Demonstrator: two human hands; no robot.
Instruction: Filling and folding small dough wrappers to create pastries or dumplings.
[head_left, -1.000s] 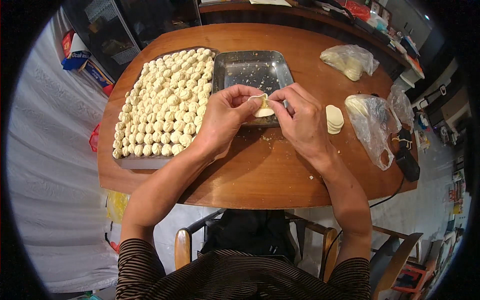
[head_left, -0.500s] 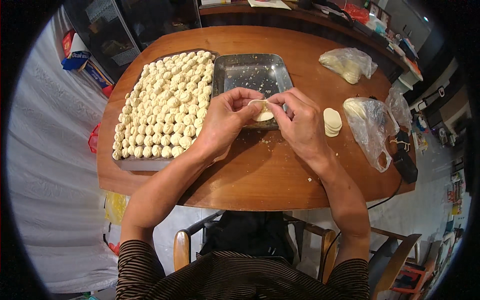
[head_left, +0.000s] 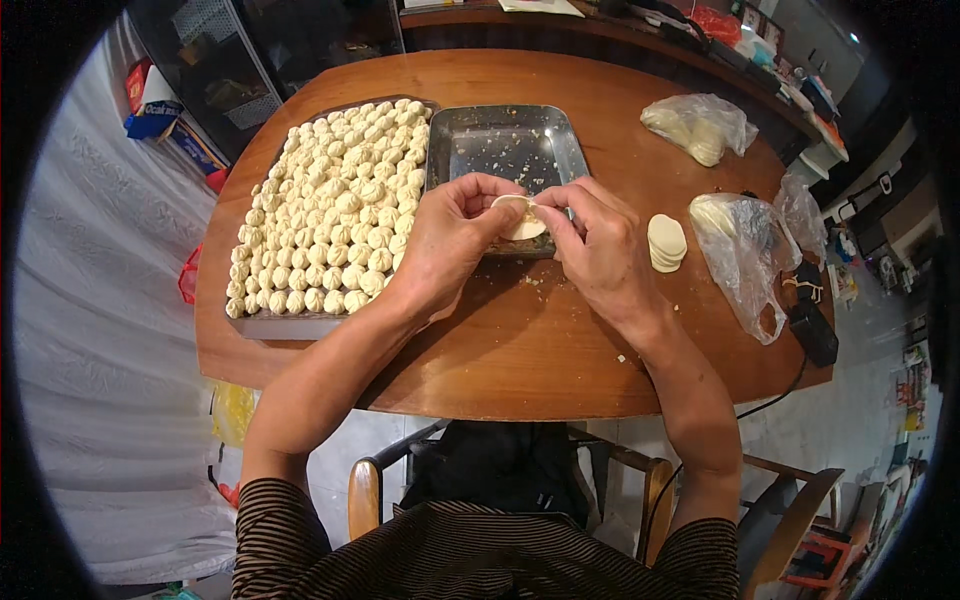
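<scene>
Between my two hands is a round, pale dough wrapper [head_left: 522, 228], held above the near edge of a metal tray [head_left: 576, 150] dotted with crumbs. My left hand [head_left: 455, 235] grips the wrapper's left side, thumb lying over it. At its upper right edge, the thumb and fingers of my right hand [head_left: 597, 235] pinch the dough. Any filling inside is mostly hidden by the fingers. To the left, rows of pleated dumplings [head_left: 335, 215] cover another tray [head_left: 285, 328]. A small stack of flat wrappers [head_left: 666, 243] lies right of my right hand.
Two clear plastic bags, a far one [head_left: 700, 125] and a nearer one [head_left: 742, 260], hold pale dough on the right of the wooden table [head_left: 520, 370]. A black box-like object [head_left: 813, 335] with a cable sits by the right edge. Wooden-armed chairs [head_left: 365, 497] stand below.
The wrapper has tilted a little, showing more of its face below my fingers. Both hands stay in nearly the same place, and the whole view has shifted slightly.
</scene>
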